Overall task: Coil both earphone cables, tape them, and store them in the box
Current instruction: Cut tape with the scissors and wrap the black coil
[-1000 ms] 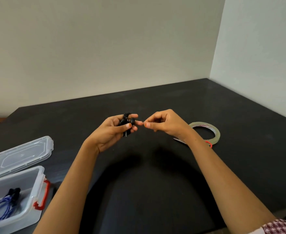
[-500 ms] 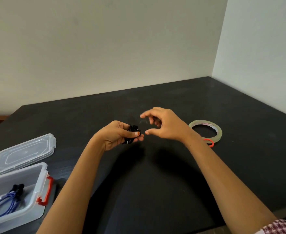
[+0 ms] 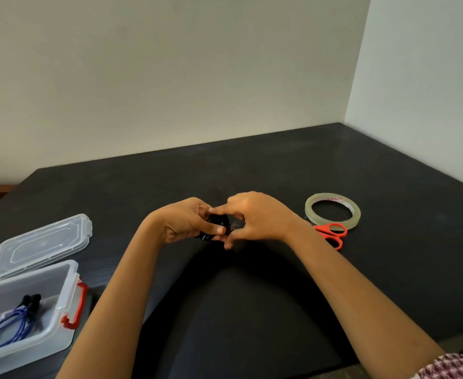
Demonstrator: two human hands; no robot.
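Note:
A small bundle of black earphone cable [image 3: 217,222] sits between both hands above the middle of the black table [image 3: 252,310]. My left hand [image 3: 186,222] grips it from the left, thumb across its front. My right hand [image 3: 257,217] presses on it from the right with forefinger and thumb. Most of the bundle is hidden by fingers. A coiled blue earphone cable [image 3: 11,321] with black ends lies inside the open clear box [image 3: 61,274] at the lower left.
The box's clear lid [image 3: 39,244] lies flat just behind the box. A roll of clear tape [image 3: 332,209] rests to the right of my hands, with orange-handled scissors [image 3: 333,235] in front of it. Walls meet at the table's far right corner.
My right hand, lifted and spread half a second ago, has come back onto the black bundle. Both hands have drawn together and sunk a little toward the table.

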